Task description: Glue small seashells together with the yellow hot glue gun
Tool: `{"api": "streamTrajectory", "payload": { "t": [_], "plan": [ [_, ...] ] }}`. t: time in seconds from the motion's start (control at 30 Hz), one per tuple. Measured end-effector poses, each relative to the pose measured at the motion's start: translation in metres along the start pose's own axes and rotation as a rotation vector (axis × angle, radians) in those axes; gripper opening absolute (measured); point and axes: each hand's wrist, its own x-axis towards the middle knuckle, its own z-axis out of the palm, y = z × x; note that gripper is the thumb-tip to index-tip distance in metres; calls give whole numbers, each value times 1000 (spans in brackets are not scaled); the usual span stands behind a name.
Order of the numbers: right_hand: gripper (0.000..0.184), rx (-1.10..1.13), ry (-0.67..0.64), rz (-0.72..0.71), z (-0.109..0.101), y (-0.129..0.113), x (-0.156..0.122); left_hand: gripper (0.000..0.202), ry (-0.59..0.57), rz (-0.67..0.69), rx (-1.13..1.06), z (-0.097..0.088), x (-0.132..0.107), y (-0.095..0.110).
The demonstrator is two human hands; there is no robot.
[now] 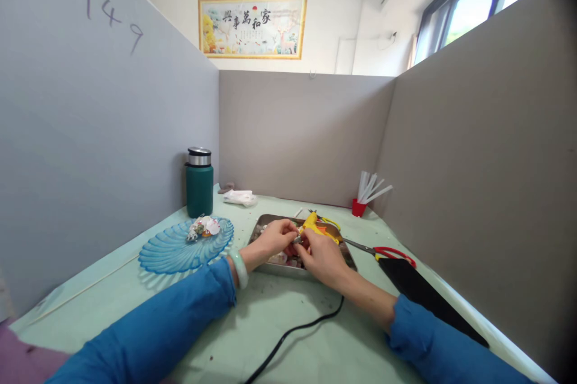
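Note:
Both my hands meet over a metal tray (pixel 288 273), fingers pinched together. Between the fingertips shows a small greyish-white piece (pixel 298 240), too small to name. My left hand (pixel 274 237), with a pale green bangle (pixel 240 268) on its wrist, grips from the left. My right hand (pixel 325 256) is closed from the right, its fingertips close to the same piece. A yellow glue gun (pixel 311 223) lies across the tray behind my right hand. Pale and brown small pieces, perhaps shells or stones, lie in the tray, partly hidden by my hands.
Left stands a blue scalloped plate (pixel 164 252) bearing a cluster of shell-like pieces (pixel 202 228), with a green bottle (pixel 199 188) behind. Red-handled scissors (pixel 394 253), a black flat object (pixel 428 297) and a red cup (pixel 359 208) of glue sticks are right. A black cable (pixel 295 329) runs frontward.

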Motion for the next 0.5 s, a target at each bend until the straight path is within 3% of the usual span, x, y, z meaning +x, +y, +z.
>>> {"api": "streamTrajectory", "payload": {
  "t": [0.5],
  "plan": [
    [18,-20,16,31,-3,-3,-1,8,5,4,-29,-1,-2,5]
  ]
}}
